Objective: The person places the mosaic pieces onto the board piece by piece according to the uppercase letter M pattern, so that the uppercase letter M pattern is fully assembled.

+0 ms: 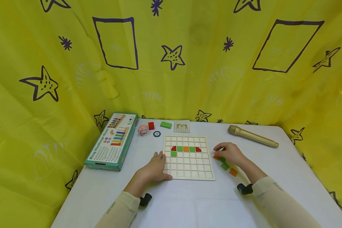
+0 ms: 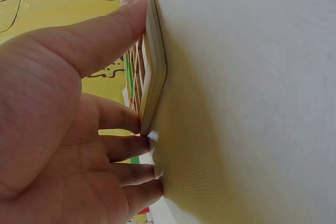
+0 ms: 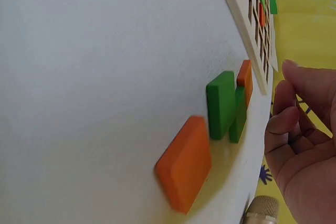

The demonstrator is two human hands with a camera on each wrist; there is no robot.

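Observation:
A square wooden grid board (image 1: 189,164) lies on the table with a row of red, green and orange pieces and one green tile (image 1: 174,154) below its left end. My left hand (image 1: 155,167) rests at the board's left side, its fingers spread along the edge and the thumb on the near corner. Over loose tiles to the right of the board hovers my right hand (image 1: 229,153), fingers loosely bent. In the right wrist view nothing shows between its fingers. Under and near it lie two orange tiles, one in front (image 3: 185,165), and two green tiles, one plainly visible (image 3: 220,104).
A ring game box (image 1: 111,142) lies at the left. Behind the board are a pattern card (image 1: 181,126), a green block (image 1: 166,125), a red block (image 1: 151,126), a round disc (image 1: 157,134) and a small pink object (image 1: 143,130). A gold microphone (image 1: 253,136) lies back right.

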